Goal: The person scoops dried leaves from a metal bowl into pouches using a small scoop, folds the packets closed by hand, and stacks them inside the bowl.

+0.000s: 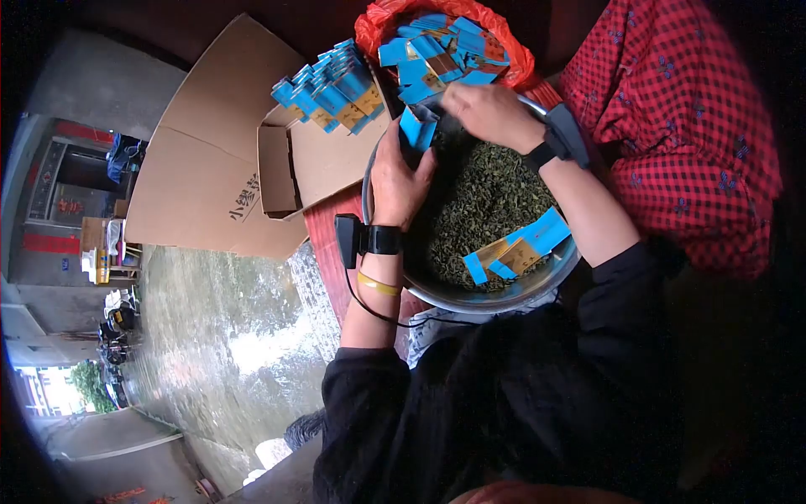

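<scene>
My left hand (400, 181) is wrapped round a small blue paper packet (417, 128), held upright with its top end open, over the rim of a metal basin. My right hand (487, 111) is just to the right of the packet's mouth with its fingers curled together; what is in them, if anything, is hidden. Dark green dried tea leaves (478, 189) fill much of the metal basin (437, 300) below both hands. Some flat blue and gold packets (519, 248) lie on the leaves near the basin's near side.
Beyond the basin, a red plastic bag (366, 34) holds many flat blue packets (445, 55). Filled-looking blue and gold packets (332, 88) stand in rows in a cardboard box (277, 168) at the left. Red checked cloth (672, 126) hangs at the right; wet floor (218, 336) lies left.
</scene>
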`<state>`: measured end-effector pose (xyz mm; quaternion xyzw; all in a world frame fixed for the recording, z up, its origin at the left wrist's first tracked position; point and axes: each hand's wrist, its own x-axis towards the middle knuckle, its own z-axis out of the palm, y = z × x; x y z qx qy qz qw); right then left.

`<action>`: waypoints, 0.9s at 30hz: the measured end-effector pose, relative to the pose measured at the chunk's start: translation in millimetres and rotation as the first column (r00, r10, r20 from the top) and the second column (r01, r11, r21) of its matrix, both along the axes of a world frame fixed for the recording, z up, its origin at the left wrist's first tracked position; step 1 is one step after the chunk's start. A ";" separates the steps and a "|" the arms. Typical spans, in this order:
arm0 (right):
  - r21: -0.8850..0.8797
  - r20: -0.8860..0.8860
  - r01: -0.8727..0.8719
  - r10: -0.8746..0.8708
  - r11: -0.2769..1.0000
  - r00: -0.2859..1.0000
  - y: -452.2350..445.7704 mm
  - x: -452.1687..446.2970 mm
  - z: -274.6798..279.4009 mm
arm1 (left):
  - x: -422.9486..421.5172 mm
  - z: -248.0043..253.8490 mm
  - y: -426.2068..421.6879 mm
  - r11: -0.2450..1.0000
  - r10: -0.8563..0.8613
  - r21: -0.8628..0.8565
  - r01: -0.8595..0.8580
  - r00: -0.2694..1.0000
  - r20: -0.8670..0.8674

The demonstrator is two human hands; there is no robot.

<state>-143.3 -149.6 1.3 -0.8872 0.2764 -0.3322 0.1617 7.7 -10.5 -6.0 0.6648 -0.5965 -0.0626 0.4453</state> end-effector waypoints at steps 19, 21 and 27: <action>0.379 0.622 -0.280 -0.020 0.882 0.782 -19.8 -7.3 10.4 | -1.0 6.9 0.7 0.999 -0.026 0.041 0.025 1.000 0.017; 0.195 0.575 -0.186 0.041 0.963 0.817 -9.1 -1.9 15.7 | -1.6 7.4 1.1 0.999 -0.026 0.045 0.024 0.999 0.036; -0.270 0.326 -0.242 0.325 0.932 0.888 31.4 9.8 23.9 | -1.8 3.1 0.6 1.000 -0.001 0.017 -0.002 0.988 0.156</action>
